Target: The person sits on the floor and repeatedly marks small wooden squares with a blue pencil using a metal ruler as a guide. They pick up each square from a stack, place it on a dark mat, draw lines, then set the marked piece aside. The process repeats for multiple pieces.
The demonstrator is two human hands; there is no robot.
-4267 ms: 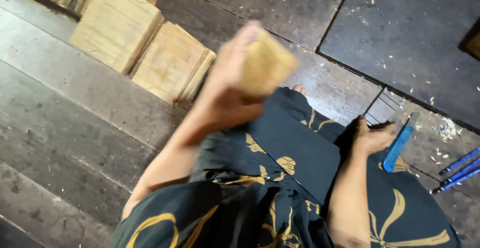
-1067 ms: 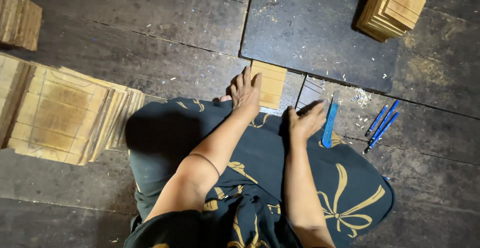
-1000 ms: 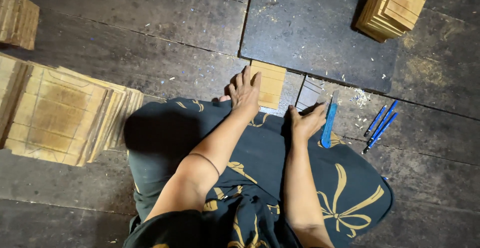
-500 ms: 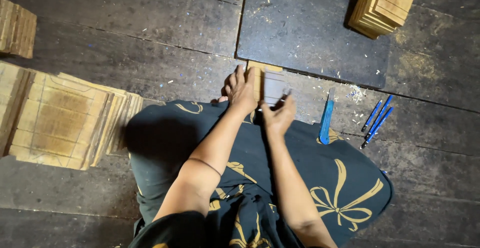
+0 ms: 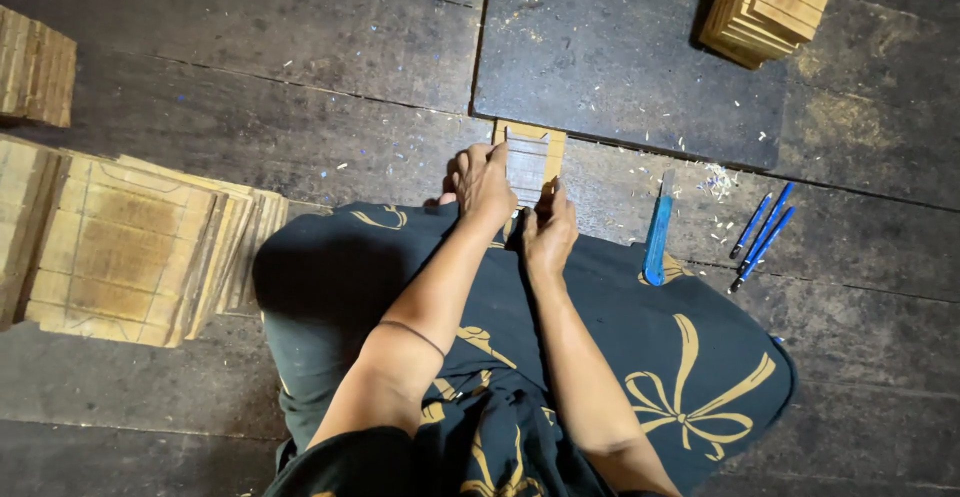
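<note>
Pressed flat on the floor [image 5: 300,87]: thin wooden tile [image 5: 528,162], likely light, stiff; left hand [image 5: 482,185] and right hand [image 5: 549,232] open, steadying its near edge.

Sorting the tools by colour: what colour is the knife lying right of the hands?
Blue; the knife shows best in the head view.

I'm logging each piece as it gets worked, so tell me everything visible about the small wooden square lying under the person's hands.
The small wooden square is a thin, flat, pale tan piece that looks like wood or bamboo, scored with parallel lines. It lies flat on the dark plank floor, at the edge of a darker mat. A greyish ruled overlay covers most of its face, leaving a tan border showing. The left hand presses its left edge; the right hand touches its lower right corner. Its near edge is hidden by the hands.
</note>
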